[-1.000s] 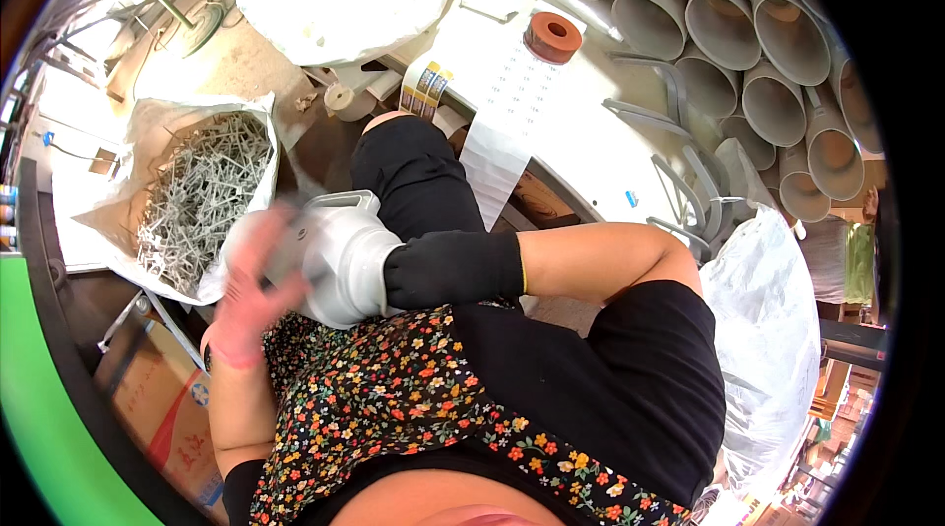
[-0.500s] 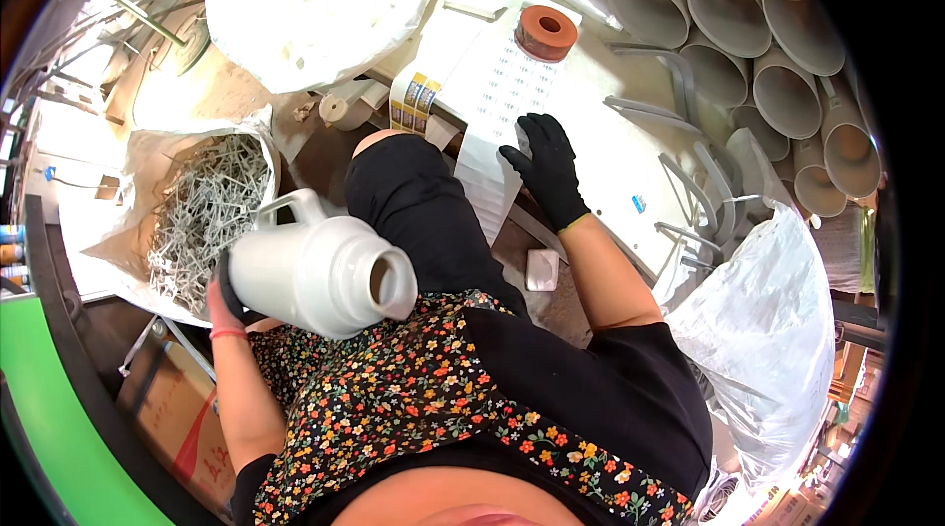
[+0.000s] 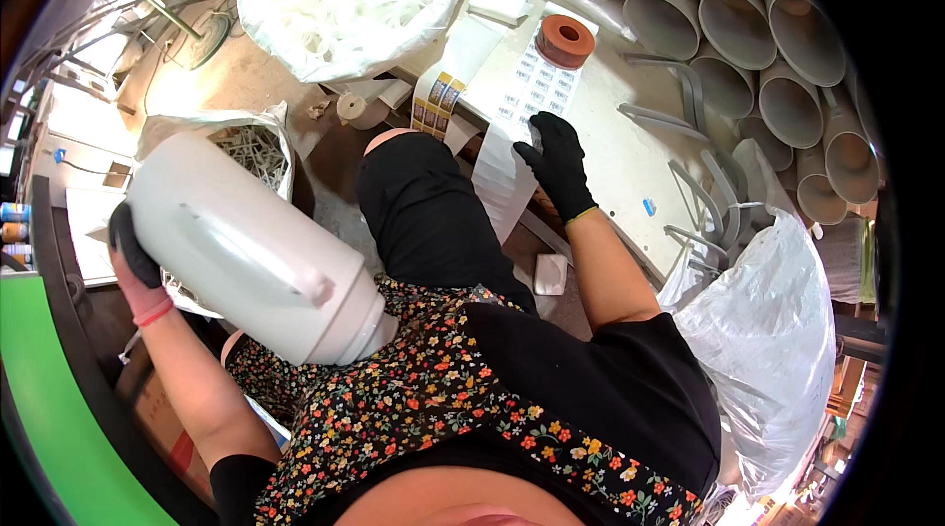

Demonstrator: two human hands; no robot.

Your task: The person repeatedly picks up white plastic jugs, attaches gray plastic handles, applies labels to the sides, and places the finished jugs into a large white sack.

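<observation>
My left hand [image 3: 135, 246], in a dark glove with a pink cuff, grips the side of a pale grey plastic jug body [image 3: 246, 241]. The jug lies tilted over my lap, its narrower mouth end toward my apron. Its handle is out of sight. My right hand [image 3: 558, 167], black-gloved, rests on a strip of printed labels [image 3: 536, 88] with thumb and fingers apart. A small greyish patch shows between them; I cannot tell what it is. The strip runs from a red-brown roll core [image 3: 566, 41] and hangs over the table edge.
A white bag of translucent rings [image 3: 345, 4] stands ahead. A sack of grey metal-looking parts [image 3: 251, 157] sits behind the jug. Grey handles [image 3: 679, 123] lie on the table [image 3: 620, 172]. Stacked grey cylinders [image 3: 733, 24] and a white plastic bag [image 3: 758, 329] are at right.
The jug has turned, hiding its handle and open mouth, and has come closer. My left hand has moved left with it. My right hand remains at the label strip.
</observation>
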